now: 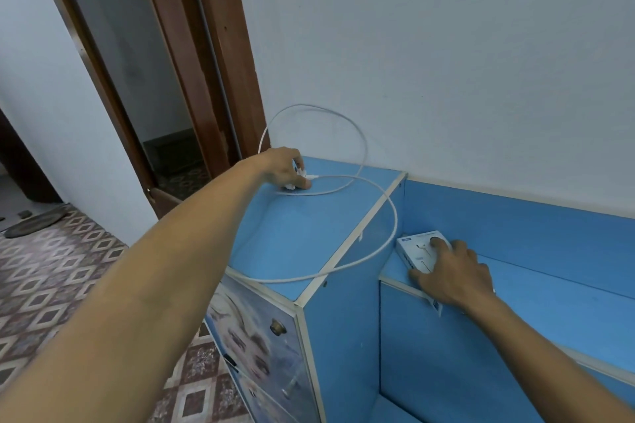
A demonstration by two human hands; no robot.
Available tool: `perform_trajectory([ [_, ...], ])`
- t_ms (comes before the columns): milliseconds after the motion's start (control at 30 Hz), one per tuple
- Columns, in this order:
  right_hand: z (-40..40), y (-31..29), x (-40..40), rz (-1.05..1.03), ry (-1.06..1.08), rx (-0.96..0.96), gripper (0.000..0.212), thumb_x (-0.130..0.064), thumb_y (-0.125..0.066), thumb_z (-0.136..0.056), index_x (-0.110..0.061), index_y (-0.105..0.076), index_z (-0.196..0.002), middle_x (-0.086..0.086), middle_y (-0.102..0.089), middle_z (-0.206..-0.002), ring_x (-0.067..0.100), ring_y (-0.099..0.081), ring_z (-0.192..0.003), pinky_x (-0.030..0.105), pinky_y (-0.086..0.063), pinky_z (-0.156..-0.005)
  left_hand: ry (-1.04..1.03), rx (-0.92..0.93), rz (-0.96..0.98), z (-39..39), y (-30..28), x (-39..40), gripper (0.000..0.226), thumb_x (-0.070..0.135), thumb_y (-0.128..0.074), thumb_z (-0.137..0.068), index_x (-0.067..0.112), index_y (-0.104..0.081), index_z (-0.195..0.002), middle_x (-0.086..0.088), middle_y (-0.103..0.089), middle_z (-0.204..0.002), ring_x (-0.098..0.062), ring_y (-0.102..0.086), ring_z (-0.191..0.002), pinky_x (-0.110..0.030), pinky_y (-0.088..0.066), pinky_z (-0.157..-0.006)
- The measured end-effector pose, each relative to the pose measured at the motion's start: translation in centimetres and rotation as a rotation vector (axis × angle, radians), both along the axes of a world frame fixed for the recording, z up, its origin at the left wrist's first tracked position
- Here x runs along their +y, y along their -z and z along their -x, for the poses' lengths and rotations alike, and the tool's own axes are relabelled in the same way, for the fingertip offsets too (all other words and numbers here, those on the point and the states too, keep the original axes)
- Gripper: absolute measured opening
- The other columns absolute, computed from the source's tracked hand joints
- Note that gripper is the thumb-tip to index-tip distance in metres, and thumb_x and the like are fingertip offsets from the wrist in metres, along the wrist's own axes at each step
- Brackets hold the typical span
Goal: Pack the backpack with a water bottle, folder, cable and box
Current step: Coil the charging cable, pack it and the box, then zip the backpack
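Note:
A white cable (pixel 357 144) lies in loose loops on top of a blue cabinet (pixel 302 227), one loop standing up against the wall. My left hand (pixel 285 168) grips the cable's plug end at the cabinet's far left corner. A small white box (pixel 412 247) rests on the lower blue shelf to the right. My right hand (pixel 450 271) lies over the box with fingers closed around its edges. No backpack, water bottle or folder is in view.
The blue shelf (pixel 549 306) runs right along the pale wall. The cabinet front carries a picture and a round knob (pixel 277 327). A brown door frame (pixel 206 62) stands to the left, above a patterned tile floor (pixel 51 285).

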State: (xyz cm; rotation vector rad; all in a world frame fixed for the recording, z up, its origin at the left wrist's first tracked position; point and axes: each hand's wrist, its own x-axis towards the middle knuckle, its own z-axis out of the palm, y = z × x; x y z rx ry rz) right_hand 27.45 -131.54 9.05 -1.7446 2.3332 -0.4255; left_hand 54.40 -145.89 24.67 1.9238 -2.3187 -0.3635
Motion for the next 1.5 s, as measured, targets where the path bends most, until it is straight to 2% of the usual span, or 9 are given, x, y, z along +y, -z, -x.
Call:
perform_trajectory([
  [133,0.0,0.0,0.1,0.010,0.002,-0.001,0.074,-0.060,-0.053,-0.081,-0.023,-0.032,-0.142,0.009,-0.036,-0.140,0.030,-0.037,-0.128,0.042,-0.034,-0.101,-0.058,0.071,-0.026,0.7,-0.4,0.3,0.040,0.016,-0.080,-0.076,0.006,-0.065,-0.111,-0.005,-0.067,-0.093,-0.022,-0.071,-0.079,-0.032,-0.061,-0.077],
  [300,0.0,-0.1,0.1,-0.004,0.004,-0.007,0.074,-0.060,-0.052,-0.082,-0.023,-0.031,-0.142,0.009,-0.036,-0.139,0.030,-0.036,-0.129,0.042,-0.034,-0.101,-0.089,0.018,-0.016,1.3,-0.1,1.0,0.037,0.020,-0.076,-0.076,0.003,-0.070,-0.108,-0.011,-0.074,-0.101,-0.025,-0.074,-0.088,-0.037,-0.060,-0.085],
  [467,-0.2,-0.2,0.2,-0.004,0.014,-0.009,0.073,-0.059,-0.053,-0.082,-0.022,-0.032,-0.141,0.009,-0.037,-0.137,0.030,-0.037,-0.127,0.042,-0.035,-0.099,-0.172,-0.066,-0.065,1.4,0.2,0.7,0.016,0.016,-0.070,-0.060,0.008,-0.067,-0.074,-0.009,-0.069,-0.077,-0.021,-0.062,-0.065,-0.032,-0.058,-0.079],
  [767,-0.2,0.0,0.4,0.014,0.019,-0.008,0.072,-0.057,-0.055,-0.082,-0.022,-0.034,-0.140,0.010,-0.039,-0.137,0.031,-0.038,-0.125,0.041,-0.035,-0.099,-0.210,0.123,0.049,0.2,-1.2,1.8,0.030,-0.006,-0.056,-0.078,0.011,-0.041,-0.059,-0.007,-0.041,-0.058,-0.019,-0.041,-0.046,-0.012,-0.032,-0.036],
  [933,-0.3,0.1,0.4,0.010,0.024,-0.007,0.073,-0.058,-0.055,-0.081,-0.022,-0.033,-0.141,0.010,-0.038,-0.138,0.031,-0.038,-0.126,0.042,-0.034,-0.100,-0.136,0.174,0.001,-0.3,-0.6,2.7,0.017,-0.003,-0.056,-0.061,0.009,-0.050,-0.070,-0.012,-0.047,-0.071,-0.022,-0.046,-0.063,-0.031,-0.037,-0.058],
  [1100,-0.4,0.0,0.4,0.017,0.026,-0.019,0.074,-0.059,-0.055,-0.081,-0.023,-0.034,-0.142,0.010,-0.038,-0.139,0.031,-0.037,-0.127,0.042,-0.034,-0.100,-0.082,0.223,-0.084,-0.3,-0.2,3.4,0.034,0.000,-0.077,-0.078,-0.001,-0.064,-0.109,-0.012,-0.064,-0.098,-0.025,-0.066,-0.086,-0.036,-0.056,-0.090],
  [1233,-0.4,0.1,0.6,0.021,0.028,-0.017,0.074,-0.059,-0.055,-0.081,-0.023,-0.034,-0.142,0.010,-0.038,-0.139,0.031,-0.038,-0.127,0.043,-0.034,-0.100,-0.055,0.183,-0.104,-0.5,-0.5,3.8,0.043,0.005,-0.084,-0.075,0.004,-0.064,-0.113,-0.007,-0.064,-0.102,-0.024,-0.070,-0.093,-0.028,-0.052,-0.079],
  [1367,-0.4,0.1,0.7,0.023,0.029,-0.020,0.074,-0.058,-0.054,-0.081,-0.022,-0.033,-0.142,0.011,-0.038,-0.139,0.032,-0.038,-0.127,0.043,-0.034,-0.100,-0.064,0.096,-0.084,-0.3,-0.8,4.3,0.031,0.000,-0.074,-0.075,0.002,-0.067,-0.105,-0.008,-0.061,-0.071,-0.018,-0.057,-0.055,-0.024,-0.044,-0.048],
  [1500,-0.4,0.2,0.8,0.022,0.034,-0.024,0.074,-0.058,-0.055,-0.081,-0.022,-0.033,-0.142,0.011,-0.038,-0.138,0.032,-0.038,-0.126,0.043,-0.034,-0.100,-0.046,-0.047,-0.021,0.0,-0.5,4.8,0.020,0.008,-0.067,-0.074,0.003,-0.067,-0.093,-0.010,-0.064,-0.075,-0.021,-0.052,-0.059,-0.024,-0.039,-0.049],
])
